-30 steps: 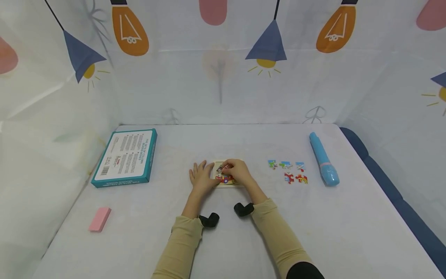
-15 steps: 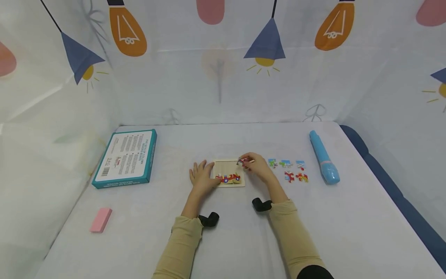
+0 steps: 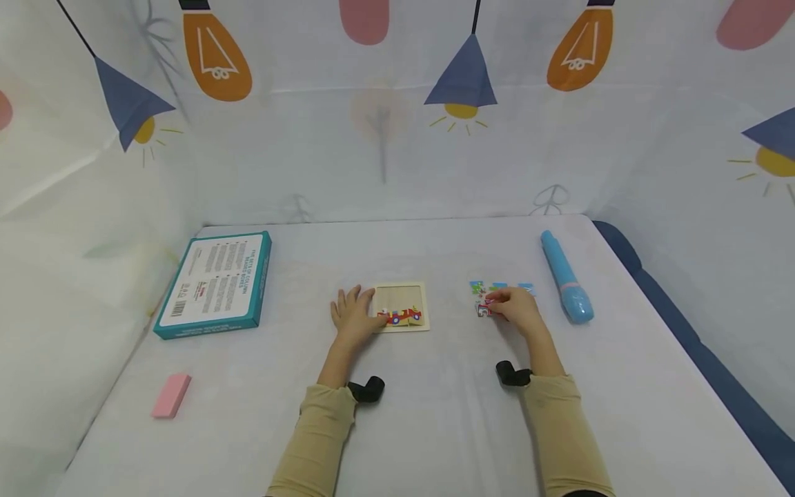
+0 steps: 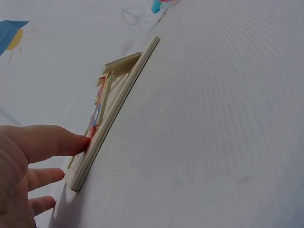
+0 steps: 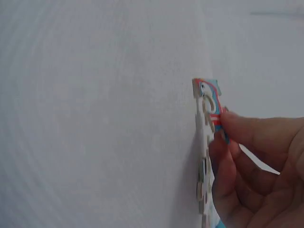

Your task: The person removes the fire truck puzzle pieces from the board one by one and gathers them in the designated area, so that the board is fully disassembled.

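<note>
A shallow wooden puzzle tray point(image 3: 425, 304) lies at the table's middle, with red fire-truck pieces point(image 3: 402, 317) along its near side and bare wood behind them. My left hand point(image 3: 352, 321) rests at the tray's left edge, fingers spread, its thumb point(image 4: 57, 142) touching the near left pieces. To the right, my right hand point(image 3: 522, 312) pinches a red, white and blue jigsaw piece point(image 5: 209, 97) between thumb and fingers, just above or at the table. Behind it lie loose jigsaw pieces point(image 3: 476, 286), partly hidden by the hand.
At the back left lies a teal and white box point(image 3: 214, 279). A pink block point(image 3: 171, 396) is at the front left. On the far right lies a blue microphone-shaped object point(image 3: 567, 276). White printed fabric point(image 3: 310, 152) walls off the back and sides.
My right hand has lifted the jigsaw piece off the tray and carried it right, over to the loose pieces. My left hand has kept its place at the tray. The head view shifts slightly.
</note>
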Available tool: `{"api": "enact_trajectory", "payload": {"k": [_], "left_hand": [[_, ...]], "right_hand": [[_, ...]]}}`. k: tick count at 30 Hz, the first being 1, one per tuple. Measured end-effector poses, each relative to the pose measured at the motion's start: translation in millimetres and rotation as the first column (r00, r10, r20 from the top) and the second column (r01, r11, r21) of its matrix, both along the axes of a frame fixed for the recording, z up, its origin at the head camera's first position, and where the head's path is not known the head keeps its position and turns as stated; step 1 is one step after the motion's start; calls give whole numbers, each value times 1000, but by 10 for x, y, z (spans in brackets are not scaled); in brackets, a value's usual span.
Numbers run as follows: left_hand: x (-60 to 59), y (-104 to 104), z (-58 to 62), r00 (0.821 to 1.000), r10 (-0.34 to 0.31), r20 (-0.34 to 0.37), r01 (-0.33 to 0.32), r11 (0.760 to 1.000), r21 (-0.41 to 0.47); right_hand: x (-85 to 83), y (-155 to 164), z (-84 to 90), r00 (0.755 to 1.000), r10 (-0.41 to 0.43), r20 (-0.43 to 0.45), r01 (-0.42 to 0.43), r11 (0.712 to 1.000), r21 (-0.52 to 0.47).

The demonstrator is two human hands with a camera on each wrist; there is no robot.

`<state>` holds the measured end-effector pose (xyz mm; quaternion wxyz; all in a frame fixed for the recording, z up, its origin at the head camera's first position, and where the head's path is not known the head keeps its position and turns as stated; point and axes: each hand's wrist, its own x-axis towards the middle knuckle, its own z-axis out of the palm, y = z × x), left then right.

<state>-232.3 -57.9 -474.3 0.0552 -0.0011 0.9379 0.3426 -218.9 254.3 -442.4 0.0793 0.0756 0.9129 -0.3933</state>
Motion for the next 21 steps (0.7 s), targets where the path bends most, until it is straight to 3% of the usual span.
{"api": "enact_trajectory", "payload": {"k": [9,16,21], "left_hand": [[-6,4,-18,1000,5,3,-5,1000,17],[19,51,-11,999,31,-15,-31,999,9],[42,112,10,998,64,-25,-65,997,-32]], "right_hand": [[-54,-74,-36,999,-53,5,51,982,179],[-42,-123,-33,998,-35,-51,45,978,204],[-45,-335,14,992,38,-120,-23,992,121]]}}
